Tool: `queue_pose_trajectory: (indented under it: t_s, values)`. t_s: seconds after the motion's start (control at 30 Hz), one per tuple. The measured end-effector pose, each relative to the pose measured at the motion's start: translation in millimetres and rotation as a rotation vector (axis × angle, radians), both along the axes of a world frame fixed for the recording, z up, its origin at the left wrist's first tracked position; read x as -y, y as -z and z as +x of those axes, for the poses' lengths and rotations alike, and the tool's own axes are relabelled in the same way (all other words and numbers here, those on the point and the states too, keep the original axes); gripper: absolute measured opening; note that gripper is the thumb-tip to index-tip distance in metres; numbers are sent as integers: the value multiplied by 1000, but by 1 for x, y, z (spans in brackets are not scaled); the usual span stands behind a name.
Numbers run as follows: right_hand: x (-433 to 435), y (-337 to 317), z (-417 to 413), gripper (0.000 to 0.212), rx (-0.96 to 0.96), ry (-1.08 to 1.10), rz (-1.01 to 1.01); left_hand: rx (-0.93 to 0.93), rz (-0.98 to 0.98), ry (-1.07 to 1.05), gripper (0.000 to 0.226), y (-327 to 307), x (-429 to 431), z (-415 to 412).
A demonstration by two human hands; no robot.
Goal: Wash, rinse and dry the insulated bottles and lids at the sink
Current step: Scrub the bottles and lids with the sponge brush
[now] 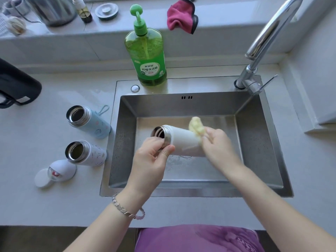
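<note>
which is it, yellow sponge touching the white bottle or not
Touching. Head view: the right hand presses the yellow sponge against the white bottle's side near its base, no gap showing.

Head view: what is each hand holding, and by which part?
Left hand grips the white bottle at its steel neck; right hand pinches the yellow sponge at its lower end.

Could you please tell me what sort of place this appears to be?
Probably a home kitchen: a stainless steel sink in a pale counter, a chrome tap, and a green dish soap bottle. The left hand grips a white bottle; the right hand, a yellow sponge.
</note>
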State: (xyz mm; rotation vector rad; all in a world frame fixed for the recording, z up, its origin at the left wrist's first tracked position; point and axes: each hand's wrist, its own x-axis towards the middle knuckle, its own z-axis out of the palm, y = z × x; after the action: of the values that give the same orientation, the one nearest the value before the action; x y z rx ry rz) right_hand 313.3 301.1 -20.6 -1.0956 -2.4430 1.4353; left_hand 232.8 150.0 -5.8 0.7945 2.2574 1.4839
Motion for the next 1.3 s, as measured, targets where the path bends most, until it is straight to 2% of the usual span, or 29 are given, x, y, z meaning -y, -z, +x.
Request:
queue_pose_trajectory:
  t_s: [0.1,0.23,0.33,0.4,0.47,0.53,0.57,0.7,0.8,0.83,0.9,1.0,1.07,1.13,1.2,1.27,1.3]
  values:
    - [22,-17,0,28,-189,-161,-48,23,0,52,24,2,1,2]
    - [-15,-11,-1,23,32,-56,-172,-43,13,90,26,1,9,-1]
    - [7,-21,-9,23,-74,-184,-111,-94,10,141,36,4,8,-1]
    - [13,-28,-9,18,-144,-243,-154,-73,33,125,38,3,10,0]
    - [-5,-23,-3,21,-70,-168,-202,-51,53,93,40,3,14,-1]
    - [-15,-11,5,25,134,-100,-156,-44,43,72,40,3,15,-1]
    - [-12,-7,6,25,158,-102,-114,-43,33,70,38,3,14,-1]
    - [16,-20,0,29,-138,-144,-127,-48,14,43,26,3,9,2]
    - [-2,-2,12,22,-75,-32,-126,-69,35,-8,33,4,14,-5]
    - [-9,5,18,20,-32,66,-213,-72,45,-15,37,5,17,-7]
    - [-16,8,27,18,22,260,-559,-54,80,3,37,7,21,-8]
    - [-17,10,31,24,-5,377,-910,7,124,96,30,11,23,-8]
    - [-16,12,31,24,-71,435,-996,54,105,191,31,14,27,-11]
    - [-16,14,31,21,-118,468,-986,120,53,263,22,14,31,-15]
    - [-16,14,32,32,-211,452,-946,228,-48,257,21,7,34,-17]
    - [-16,15,33,44,-304,426,-869,461,-106,151,28,-3,32,-16]
    - [-16,16,34,48,-331,406,-818,657,-102,53,31,-7,29,-17]
